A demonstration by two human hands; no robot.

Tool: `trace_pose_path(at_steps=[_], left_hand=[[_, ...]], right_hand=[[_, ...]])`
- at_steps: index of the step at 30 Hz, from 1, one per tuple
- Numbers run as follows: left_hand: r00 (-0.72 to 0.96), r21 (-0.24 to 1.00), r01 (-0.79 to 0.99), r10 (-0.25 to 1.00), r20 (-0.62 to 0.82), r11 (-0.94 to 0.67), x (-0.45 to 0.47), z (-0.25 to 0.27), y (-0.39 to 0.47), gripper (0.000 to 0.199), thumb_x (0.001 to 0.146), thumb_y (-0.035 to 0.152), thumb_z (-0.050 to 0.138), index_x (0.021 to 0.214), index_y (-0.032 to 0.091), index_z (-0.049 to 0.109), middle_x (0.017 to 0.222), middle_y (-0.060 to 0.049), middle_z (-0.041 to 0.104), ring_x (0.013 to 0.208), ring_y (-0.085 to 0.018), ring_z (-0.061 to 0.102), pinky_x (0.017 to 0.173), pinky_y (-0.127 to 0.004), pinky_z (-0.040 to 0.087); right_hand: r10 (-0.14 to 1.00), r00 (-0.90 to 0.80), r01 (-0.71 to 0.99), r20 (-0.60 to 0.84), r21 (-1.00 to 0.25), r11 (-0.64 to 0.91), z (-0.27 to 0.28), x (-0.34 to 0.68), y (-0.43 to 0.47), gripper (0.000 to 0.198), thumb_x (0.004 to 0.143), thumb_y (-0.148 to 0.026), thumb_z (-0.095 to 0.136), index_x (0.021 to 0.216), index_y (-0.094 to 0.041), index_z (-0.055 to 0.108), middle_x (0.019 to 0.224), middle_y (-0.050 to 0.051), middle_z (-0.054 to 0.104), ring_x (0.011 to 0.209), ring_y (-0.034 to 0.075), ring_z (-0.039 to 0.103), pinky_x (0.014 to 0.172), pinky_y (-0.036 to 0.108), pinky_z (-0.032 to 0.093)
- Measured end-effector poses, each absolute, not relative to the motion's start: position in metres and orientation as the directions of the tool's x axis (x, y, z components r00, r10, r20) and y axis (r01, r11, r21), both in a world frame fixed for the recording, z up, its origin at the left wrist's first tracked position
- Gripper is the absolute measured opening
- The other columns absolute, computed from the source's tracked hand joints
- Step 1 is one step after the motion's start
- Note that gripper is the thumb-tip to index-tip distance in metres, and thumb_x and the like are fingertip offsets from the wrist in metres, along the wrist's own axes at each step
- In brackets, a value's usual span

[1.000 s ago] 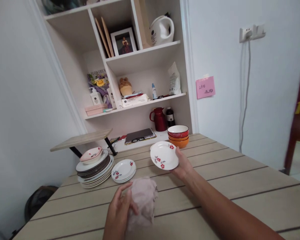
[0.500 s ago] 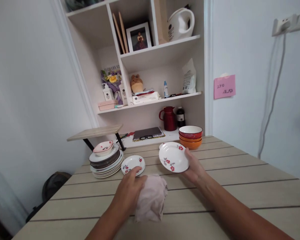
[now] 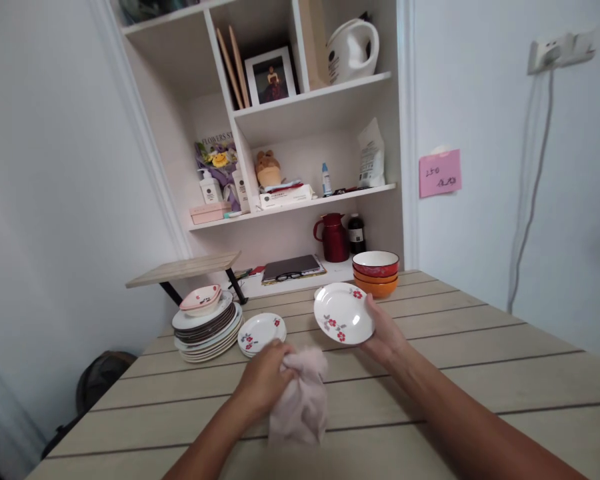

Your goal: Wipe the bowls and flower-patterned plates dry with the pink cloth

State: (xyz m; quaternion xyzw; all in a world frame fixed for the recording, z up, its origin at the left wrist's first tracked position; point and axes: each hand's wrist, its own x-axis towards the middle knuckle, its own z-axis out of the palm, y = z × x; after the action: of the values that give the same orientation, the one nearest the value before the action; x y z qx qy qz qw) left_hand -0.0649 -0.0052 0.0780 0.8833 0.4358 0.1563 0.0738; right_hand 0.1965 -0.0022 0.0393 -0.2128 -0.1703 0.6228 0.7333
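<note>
A white plate (image 3: 344,313) with red flowers is held tilted above the table by my right hand (image 3: 384,333), thumb at its right rim. My left hand (image 3: 266,379) grips a crumpled pale pink cloth (image 3: 303,400), which hangs from the fingers over the tabletop. Just beyond that hand lies a short stack of matching flowered plates (image 3: 263,331). Farther left stands a taller pile of plates (image 3: 210,337), topped by pink-patterned bowls (image 3: 200,301).
Red and orange bowls (image 3: 376,275) are stacked at the back right of the wooden table (image 3: 430,373). Behind stand a dark red jug (image 3: 334,239) and a laptop with glasses on it (image 3: 291,267). A small wooden riser (image 3: 183,268) overhangs the back left.
My left hand has closed on the cloth and lifted part of it. The right hand still holds the plate in much the same place. The whole view has shifted slightly.
</note>
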Motion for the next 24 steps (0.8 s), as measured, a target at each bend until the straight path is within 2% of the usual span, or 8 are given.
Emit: trace_pose_path(at_steps=[3, 5, 8, 13, 16, 19, 22, 24], left_hand=[[0.413, 0.064, 0.824, 0.675, 0.612, -0.562, -0.068, 0.091, -0.008, 0.031, 0.086, 0.011, 0.052, 0.113, 0.02, 0.064, 0.109, -0.008, 0.064, 0.103, -0.024, 0.059, 0.087, -0.035, 0.046], [0.426, -0.122, 0.849, 0.529, 0.734, -0.514, -0.073, 0.087, -0.014, 0.034, 0.088, 0.01, 0.051, 0.117, 0.019, 0.063, 0.107, -0.009, 0.064, 0.098, -0.025, 0.059, 0.083, -0.037, 0.046], [0.588, -0.298, 0.779, 0.478, 0.653, -0.551, -0.083, 0.058, -0.031, 0.034, 0.083, 0.005, 0.054, 0.11, 0.022, 0.066, 0.092, -0.004, 0.067, 0.081, -0.021, 0.061, 0.068, -0.032, 0.046], [0.734, -0.407, 0.636, 0.352, 0.58, -0.656, -0.108, 0.013, -0.061, 0.039, 0.079, -0.001, 0.05, 0.107, 0.022, 0.065, 0.089, -0.001, 0.069, 0.074, -0.019, 0.062, 0.064, -0.031, 0.045], [0.743, -0.325, 0.613, 0.387, 0.546, -0.72, -0.118, 0.014, -0.066, 0.037, 0.08, 0.001, 0.05, 0.104, 0.023, 0.066, 0.087, 0.001, 0.071, 0.073, -0.019, 0.062, 0.063, -0.031, 0.044], [0.678, -0.062, 0.671, 0.578, 0.454, -0.738, -0.118, 0.023, -0.06, 0.022, 0.086, 0.01, 0.051, 0.089, 0.024, 0.068, 0.086, 0.001, 0.071, 0.079, -0.019, 0.063, 0.069, -0.029, 0.044], [0.52, 0.215, 0.775, 0.793, 0.317, -0.594, -0.11, 0.028, -0.05, 0.03, 0.095, 0.023, 0.045, 0.074, 0.021, 0.066, 0.08, -0.002, 0.071, 0.078, -0.02, 0.064, 0.073, -0.03, 0.044], [0.432, 0.284, 0.827, 0.871, 0.232, -0.486, -0.104, 0.029, -0.044, 0.038, 0.098, 0.029, 0.037, 0.075, 0.02, 0.066, 0.08, -0.005, 0.071, 0.078, -0.02, 0.064, 0.074, -0.031, 0.043]], right_hand=[[0.987, 0.161, -0.839, -0.024, -0.53, 0.124, 0.041, 0.198, -0.002, 0.052, 0.093, -0.053, 0.051, 0.134, -0.021, 0.055, 0.118, 0.012, 0.074, 0.11, 0.03, 0.068, 0.104, 0.054, 0.046], [0.986, 0.163, -0.84, -0.031, -0.529, 0.122, 0.042, 0.198, -0.003, 0.052, 0.093, -0.053, 0.05, 0.135, -0.021, 0.055, 0.116, 0.012, 0.075, 0.108, 0.03, 0.069, 0.103, 0.054, 0.047], [0.989, 0.149, -0.842, -0.006, -0.525, 0.124, 0.043, 0.197, -0.004, 0.051, 0.093, -0.053, 0.051, 0.132, -0.02, 0.057, 0.113, 0.012, 0.075, 0.105, 0.031, 0.07, 0.1, 0.055, 0.049], [0.978, 0.206, -0.836, -0.034, -0.526, 0.158, 0.047, 0.195, -0.007, 0.04, 0.094, -0.046, 0.054, 0.123, -0.021, 0.062, 0.111, 0.009, 0.077, 0.101, 0.027, 0.072, 0.098, 0.051, 0.052], [0.977, 0.204, -0.828, -0.053, -0.542, 0.143, 0.05, 0.193, -0.009, 0.032, 0.094, -0.037, 0.056, 0.122, -0.023, 0.063, 0.106, 0.007, 0.078, 0.095, 0.025, 0.073, 0.095, 0.05, 0.054], [0.981, 0.183, -0.816, -0.071, -0.567, 0.112, 0.054, 0.191, -0.012, 0.027, 0.093, -0.029, 0.058, 0.119, -0.024, 0.063, 0.101, 0.005, 0.079, 0.09, 0.024, 0.075, 0.091, 0.047, 0.057], [0.978, 0.184, -0.81, -0.094, -0.578, 0.097, 0.056, 0.19, -0.015, 0.024, 0.092, -0.025, 0.059, 0.116, -0.022, 0.065, 0.095, 0.005, 0.08, 0.085, 0.023, 0.075, 0.089, 0.045, 0.059], [0.978, 0.182, -0.809, -0.107, -0.581, 0.087, 0.055, 0.189, -0.016, 0.023, 0.092, -0.023, 0.06, 0.114, -0.021, 0.065, 0.091, 0.005, 0.08, 0.081, 0.022, 0.075, 0.089, 0.045, 0.059]])
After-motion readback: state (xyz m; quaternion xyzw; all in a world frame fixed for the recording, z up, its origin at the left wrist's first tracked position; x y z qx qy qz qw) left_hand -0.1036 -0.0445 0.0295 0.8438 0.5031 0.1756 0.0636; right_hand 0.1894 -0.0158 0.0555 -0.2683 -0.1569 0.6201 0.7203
